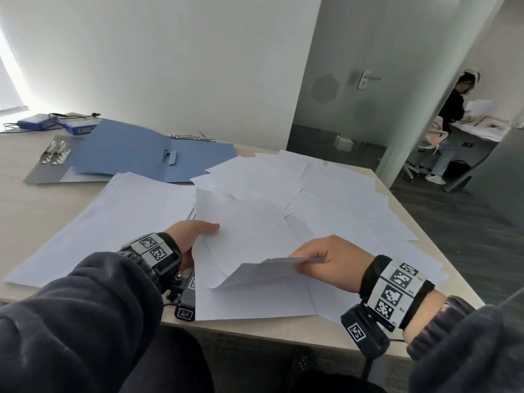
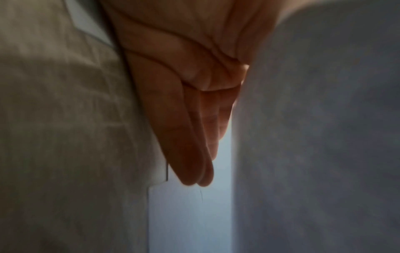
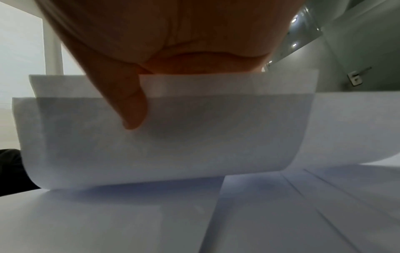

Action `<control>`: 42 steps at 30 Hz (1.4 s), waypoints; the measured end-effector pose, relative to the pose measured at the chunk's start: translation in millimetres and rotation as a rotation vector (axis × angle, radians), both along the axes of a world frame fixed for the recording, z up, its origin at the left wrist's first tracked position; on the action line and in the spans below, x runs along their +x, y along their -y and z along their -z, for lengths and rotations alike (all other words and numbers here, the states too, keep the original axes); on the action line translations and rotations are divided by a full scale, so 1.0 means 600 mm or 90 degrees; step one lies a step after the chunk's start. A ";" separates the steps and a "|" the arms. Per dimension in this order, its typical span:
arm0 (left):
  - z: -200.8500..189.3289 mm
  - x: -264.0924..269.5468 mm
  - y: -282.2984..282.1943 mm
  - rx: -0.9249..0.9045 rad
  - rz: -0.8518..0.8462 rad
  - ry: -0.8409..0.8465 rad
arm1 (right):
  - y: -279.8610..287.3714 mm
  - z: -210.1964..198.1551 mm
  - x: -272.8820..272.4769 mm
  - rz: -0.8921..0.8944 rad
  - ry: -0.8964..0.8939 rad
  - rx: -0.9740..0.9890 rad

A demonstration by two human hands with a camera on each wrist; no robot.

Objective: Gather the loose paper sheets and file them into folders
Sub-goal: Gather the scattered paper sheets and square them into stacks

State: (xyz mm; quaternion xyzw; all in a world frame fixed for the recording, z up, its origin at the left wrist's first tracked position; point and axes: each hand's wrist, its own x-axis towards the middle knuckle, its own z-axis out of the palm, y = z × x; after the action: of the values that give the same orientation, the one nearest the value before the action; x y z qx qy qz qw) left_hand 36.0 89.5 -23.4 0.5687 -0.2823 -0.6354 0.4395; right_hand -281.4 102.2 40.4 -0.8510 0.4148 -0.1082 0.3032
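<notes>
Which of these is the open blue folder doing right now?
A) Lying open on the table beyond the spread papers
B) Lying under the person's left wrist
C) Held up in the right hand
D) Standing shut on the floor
A: the blue folder lies spread open on the table past the loose sheets, while the right hand pinches only white sheets.

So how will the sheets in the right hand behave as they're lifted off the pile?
Probably floppy: the sheets pinched by the right hand already curl down in a deep bend below the thumb. Likely light, since a pinch at one edge holds them up. They may slide apart, as two edges sit offset in the right wrist view; the left hand at the far edge should steady them.
</notes>
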 end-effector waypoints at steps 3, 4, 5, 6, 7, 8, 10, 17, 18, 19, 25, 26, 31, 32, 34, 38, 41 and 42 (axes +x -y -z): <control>-0.016 -0.008 0.000 -0.024 -0.025 0.010 | -0.007 -0.006 0.006 -0.011 0.019 -0.032; -0.028 -0.016 -0.002 -0.036 -0.025 0.003 | -0.007 -0.006 0.008 -0.009 0.024 -0.054; -0.034 -0.021 0.000 -0.049 -0.027 -0.004 | -0.008 -0.006 0.010 -0.010 0.027 -0.075; -0.039 -0.025 0.002 -0.064 -0.025 -0.013 | -0.009 -0.007 0.012 -0.015 0.027 -0.094; -0.046 -0.029 0.004 -0.076 -0.024 -0.021 | -0.010 -0.007 0.014 -0.025 0.027 -0.118; -0.053 -0.032 0.006 -0.086 -0.025 -0.031 | -0.011 -0.007 0.015 -0.037 0.032 -0.148; -0.068 -0.037 0.008 -0.107 -0.032 -0.052 | -0.015 -0.010 0.018 -0.046 0.067 -0.214; -0.126 -0.046 0.024 -0.184 -0.069 -0.120 | -0.021 -0.039 0.012 -0.051 0.217 -0.423; -0.135 -0.049 0.025 -0.189 -0.072 -0.128 | -0.021 -0.045 0.012 -0.058 0.226 -0.440; -0.142 -0.052 0.029 -0.197 -0.073 -0.137 | -0.022 -0.051 0.011 -0.064 0.232 -0.454; -0.165 -0.074 0.056 -0.214 -0.096 -0.154 | -0.007 -0.077 0.001 -0.059 0.266 -0.512; -0.166 -0.078 0.061 -0.207 -0.105 -0.150 | -0.003 -0.079 -0.002 -0.053 0.264 -0.519; -0.157 -0.096 0.090 -0.167 -0.129 -0.158 | 0.016 -0.079 -0.010 -0.029 0.283 -0.523; -0.156 -0.101 0.094 -0.161 -0.130 -0.158 | 0.019 -0.078 -0.010 -0.024 0.280 -0.520; -0.155 -0.110 0.101 -0.148 -0.136 -0.157 | 0.027 -0.075 -0.010 -0.006 0.259 -0.520; -0.152 -0.117 0.118 -0.129 -0.143 -0.141 | 0.046 -0.071 -0.010 0.018 0.245 -0.540; -0.155 -0.114 0.130 -0.125 -0.143 -0.129 | 0.054 -0.072 -0.006 0.007 0.223 -0.556; -0.156 -0.113 0.132 -0.129 -0.148 -0.123 | 0.055 -0.075 -0.005 0.002 0.223 -0.556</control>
State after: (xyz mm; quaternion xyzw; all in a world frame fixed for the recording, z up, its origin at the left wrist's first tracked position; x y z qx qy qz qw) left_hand -32.0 10.1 70.2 0.4868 -0.2336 -0.6003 0.5900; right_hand -284.1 69.2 85.2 -0.8671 0.2743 -0.4154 -0.0180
